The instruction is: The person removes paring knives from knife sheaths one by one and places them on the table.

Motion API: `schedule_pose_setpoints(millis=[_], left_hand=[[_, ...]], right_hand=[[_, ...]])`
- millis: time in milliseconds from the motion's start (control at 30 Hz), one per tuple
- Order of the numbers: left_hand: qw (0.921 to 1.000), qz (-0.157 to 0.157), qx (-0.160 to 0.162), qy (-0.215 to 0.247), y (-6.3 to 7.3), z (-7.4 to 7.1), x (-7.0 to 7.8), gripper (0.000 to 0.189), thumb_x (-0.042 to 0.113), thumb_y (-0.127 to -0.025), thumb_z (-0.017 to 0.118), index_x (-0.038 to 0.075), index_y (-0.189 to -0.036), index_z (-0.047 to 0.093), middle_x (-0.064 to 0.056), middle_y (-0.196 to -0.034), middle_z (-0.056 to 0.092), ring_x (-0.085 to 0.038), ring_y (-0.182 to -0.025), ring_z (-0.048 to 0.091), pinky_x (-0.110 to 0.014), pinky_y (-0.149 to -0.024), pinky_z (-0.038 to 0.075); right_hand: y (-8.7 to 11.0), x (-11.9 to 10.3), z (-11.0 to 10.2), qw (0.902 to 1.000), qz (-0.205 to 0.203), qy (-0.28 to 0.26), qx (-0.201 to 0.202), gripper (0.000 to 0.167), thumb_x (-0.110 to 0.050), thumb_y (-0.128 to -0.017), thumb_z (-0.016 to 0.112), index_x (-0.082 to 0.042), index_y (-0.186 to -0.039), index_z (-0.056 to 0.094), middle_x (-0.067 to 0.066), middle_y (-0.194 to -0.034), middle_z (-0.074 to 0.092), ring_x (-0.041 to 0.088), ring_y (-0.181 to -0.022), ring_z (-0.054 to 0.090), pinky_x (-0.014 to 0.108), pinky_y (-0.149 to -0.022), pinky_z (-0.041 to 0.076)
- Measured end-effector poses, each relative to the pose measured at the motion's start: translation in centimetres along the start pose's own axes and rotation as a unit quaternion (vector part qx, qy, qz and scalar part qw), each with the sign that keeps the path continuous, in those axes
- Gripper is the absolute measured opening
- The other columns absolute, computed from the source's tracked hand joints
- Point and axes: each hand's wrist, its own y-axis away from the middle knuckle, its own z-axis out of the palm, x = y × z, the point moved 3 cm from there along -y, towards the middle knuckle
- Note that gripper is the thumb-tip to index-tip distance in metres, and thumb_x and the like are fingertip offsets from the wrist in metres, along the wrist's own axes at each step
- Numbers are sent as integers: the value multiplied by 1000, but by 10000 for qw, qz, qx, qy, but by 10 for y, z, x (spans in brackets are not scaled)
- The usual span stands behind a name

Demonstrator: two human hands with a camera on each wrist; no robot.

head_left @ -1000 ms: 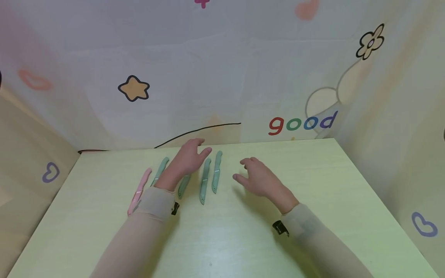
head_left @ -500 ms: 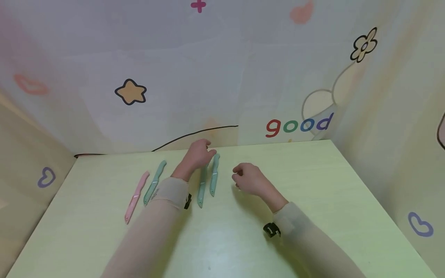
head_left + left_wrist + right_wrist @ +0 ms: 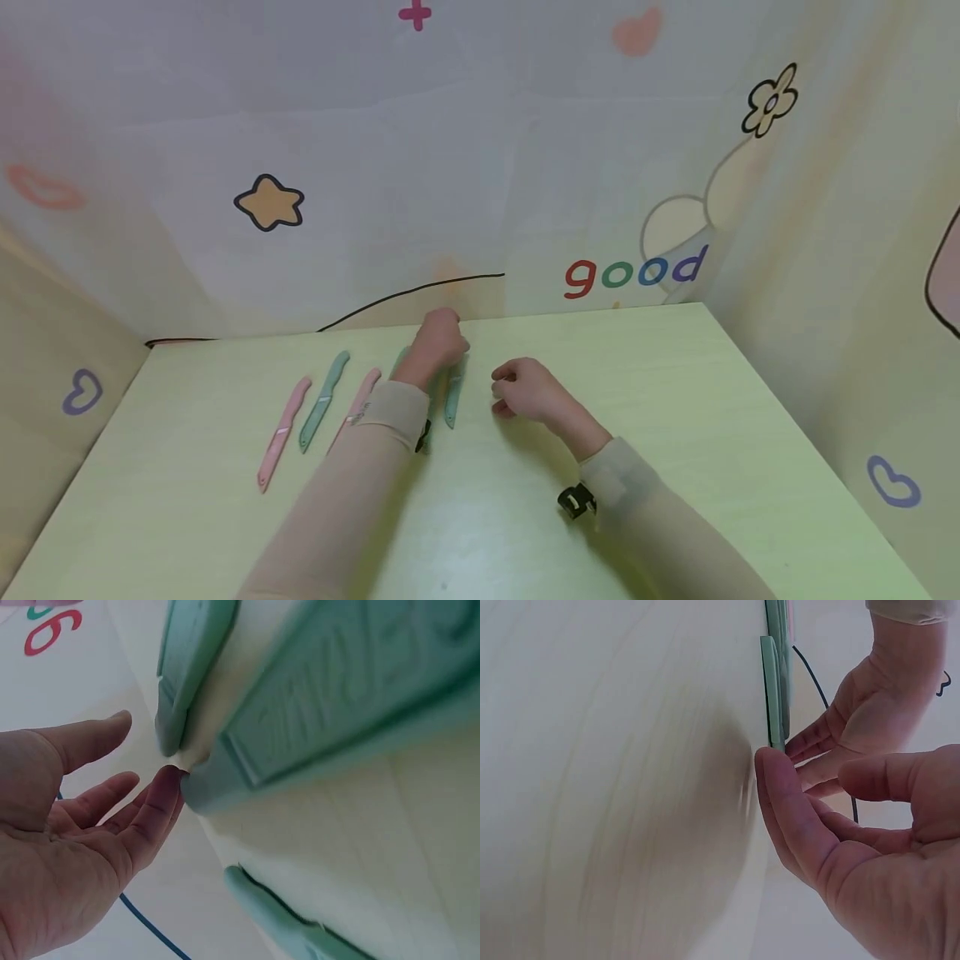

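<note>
Several sheathed knives lie in a row on the table. From the left come a pink knife (image 3: 284, 430), a green knife (image 3: 325, 401) and a second pink knife (image 3: 359, 402), partly covered by the sleeve. Further green knives stand behind and beside my left hand (image 3: 441, 342), including the rightmost green knife (image 3: 453, 396). In the left wrist view, the fingertips of that hand touch the handle end of a green knife (image 3: 322, 720), with the thumb held apart. My right hand (image 3: 528, 390) hovers right of the row, fingers loosely bent, holding nothing.
The pale table (image 3: 675, 467) ends at a patterned curtain (image 3: 420, 192) just behind the knives. Curtain also closes in both sides. A black wrist camera (image 3: 577, 501) sits under the right sleeve.
My left hand has moved right along the row and down to the right-hand green knives, uncovering the second pink knife. My right hand has shifted slightly left, its fingers more bent.
</note>
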Motion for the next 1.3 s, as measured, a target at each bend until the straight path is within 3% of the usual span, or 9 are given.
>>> schedule_pose_setpoints(millis=[167,300,533,633,833,967,1100,1200,1300], left_hand=[[9981,-132,-60,-602,-3,8,4,14,-1,-100,57,-6,-111,63,-17,-105,63,-27,-84,55,-37,-77,53],[9974,-339,-113,-626,-6,13,4,10,-2,-101,52,-2,-104,62,-15,-98,59,-26,-77,54,-34,-63,45],[9969,-257,-70,-741,-7,12,8,9,0,-98,55,-3,-101,63,-14,-94,58,-25,-76,52,-33,-64,45],[9973,-278,-215,-644,-10,14,6,8,-1,-96,56,-4,-97,63,-14,-92,58,-25,-76,52,-34,-65,46],[9988,-136,-273,-372,-41,31,-23,17,2,-85,59,6,-70,54,-8,-73,49,-27,-64,46,-34,-56,42],[9989,-246,-394,2,-36,25,-24,33,9,-86,67,10,-59,47,-2,-61,41,-22,-56,41,-32,-52,36],[9925,-619,-625,845,-12,8,-13,26,12,-95,70,3,-71,64,-1,-58,52,-16,-54,52,-28,-55,38],[9841,-756,-630,1480,-2,4,-13,16,12,-100,69,-3,-102,75,-6,-68,67,-17,-63,66,-29,-65,49],[9713,-796,-603,2160,2,3,-13,31,10,-103,67,-9,-128,68,-16,-86,76,-23,-74,74,-35,-82,57]], right_hand=[[-1,3,2,9998,28,-167,-48,36,-9,-106,56,10,-137,61,20,-122,69,26,-86,76,39,-86,62],[-2,5,4,9989,99,-446,-121,38,-8,-105,55,11,-138,60,21,-121,69,27,-89,77,39,-84,62],[-3,4,6,9928,266,-1130,-282,41,-8,-104,58,13,-139,57,24,-112,73,30,-96,77,39,-85,63],[-3,3,7,9887,326,-1412,-385,41,-9,-105,57,13,-139,56,25,-114,73,31,-100,76,39,-88,62],[-2,6,8,9799,377,-1891,-520,42,-10,-107,57,14,-141,54,28,-121,71,34,-107,74,40,-93,60],[-4,8,8,9732,420,-2170,-632,44,-10,-107,58,15,-143,52,28,-124,70,35,-111,73,40,-94,60],[-7,10,10,9654,536,-2442,-745,45,-10,-106,59,14,-144,52,27,-126,70,35,-112,72,40,-96,59],[-8,12,11,9603,584,-2600,-829,44,-10,-108,57,14,-144,51,26,-127,68,33,-112,72,41,-97,58],[-9,13,12,9575,574,-2688,-876,43,-11,-109,54,15,-143,52,25,-126,67,30,-108,72,43,-98,58]])
